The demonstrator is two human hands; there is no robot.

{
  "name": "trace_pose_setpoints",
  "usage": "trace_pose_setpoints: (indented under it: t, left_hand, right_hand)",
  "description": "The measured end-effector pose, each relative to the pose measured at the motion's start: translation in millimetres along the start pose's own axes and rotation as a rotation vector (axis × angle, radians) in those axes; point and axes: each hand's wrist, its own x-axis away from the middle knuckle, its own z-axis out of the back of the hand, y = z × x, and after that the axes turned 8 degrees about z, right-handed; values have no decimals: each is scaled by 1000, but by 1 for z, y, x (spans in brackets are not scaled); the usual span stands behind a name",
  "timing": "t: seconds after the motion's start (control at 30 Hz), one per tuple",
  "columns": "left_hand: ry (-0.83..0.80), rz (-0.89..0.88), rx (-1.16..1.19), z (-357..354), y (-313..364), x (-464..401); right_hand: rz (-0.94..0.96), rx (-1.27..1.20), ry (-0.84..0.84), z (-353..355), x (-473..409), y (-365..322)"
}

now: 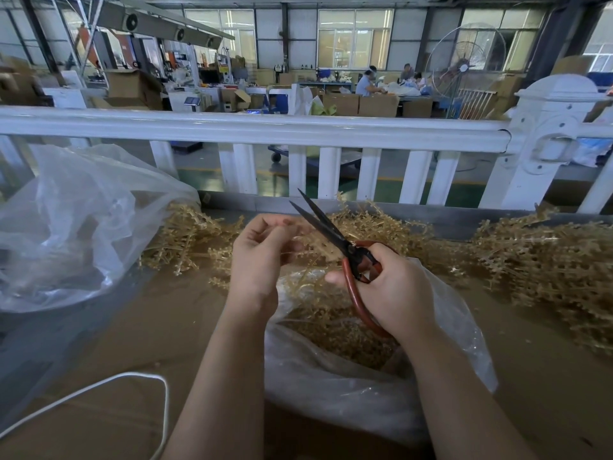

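Op: Bag (348, 393) sits closest, right under both wrists, mouth open, w/ cut bits (338, 330) heaped inside. Beside it, a cord (165, 410) loops on the table (132, 327).

Sup: Hands?

Op: Up front the left hand (258, 260) pinches a sprig (300, 242) at the fingertips. Over the bag the right hand (394, 293) grips the scissors (326, 224) by the red loops, blades parted wide, tips pointing up & away. Sprig's just beside the blades.

Sup: Progress?

Op: Partway, I'd say. Decent heap in the bag, so plenty's trimmed. Uncut stock is left, though: the right pile (547, 270) is large, the left pile (185, 240) smaller. This sprig isn't snipped yet; can't tell if it's between the blades.

Sup: Room to work?

Op: OK in the middle. Bag rim is near the right wrist, piles crowd both sides, and the metal edge (447, 217) & fence (252, 129) close off the back. At far left a big clear bag (66, 227) fills the corner. Best free spot is bare table front left, minus the cord.
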Motion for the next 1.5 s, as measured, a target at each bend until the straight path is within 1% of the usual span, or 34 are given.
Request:
trace_pose_setpoints:
  t: [0.13,0.23,0.43,0.6,0.67,0.73,0.8,0.83,0.87,0.93,1.1,1.17,1.23,1.3,1.33,1.4,1.43,1.5]
  left_hand:
    - [138,32,327,13,5,-5]
    - [269,17,471,26,5,-9]
    - [528,35,597,50,-9,-16]
    - [669,113,644,58,-16,-21]
    - [724,136,570,56,-17,-23]
    - [868,169,375,53,-17,-24]
    - [1043,216,66,52,-14,-24]
    - [1107,234,-117,51,-11,-22]
    - [1136,244,-280,49,-9,-21]
    - [1093,232,-505,44,-7,-18]
    - [795,216,-992,36,-19,-12]
    - [713,148,-1175,35,-20,-10]
    - [597,26,-1298,28,-20,-11]
    - [426,-47,-1388,13,-21,-10]
    - [333,-30,-1428,5,-23,-9]
    - [182,71,-1528,-6,-31,-5]
    - [145,106,-1573,-8,-34,-4]
    - [150,99,-1588,-8,-36,-4]
  right_hand:
    - [-58,-12,16,-1,0,2]
    - [-103,-15,34,-2,0,3]
    - [-167,-19,59,-3,-1,4]
    - [-181,-17,66,-2,-1,5]
    - [-189,-21,64,-2,-2,5]
    - [-203,-26,62,-2,-2,5]
    - [-216,-29,62,-1,-3,6]
    - [-224,-28,60,-1,-3,7]
    - [-230,-26,57,-1,-3,7]
    - [-236,-22,51,-2,-4,7]
    - [-250,-23,39,-1,-3,7]
    - [-254,-28,40,-1,-3,7]
    - [-256,-30,40,-1,-4,6]
    - [-256,-27,37,-1,-4,6]
    - [-256,-25,37,-1,-4,6]
    - [-254,-31,42,-1,-3,5]
    - [-252,-37,44,-1,-3,6]
    - [-248,-38,41,-1,-3,6]
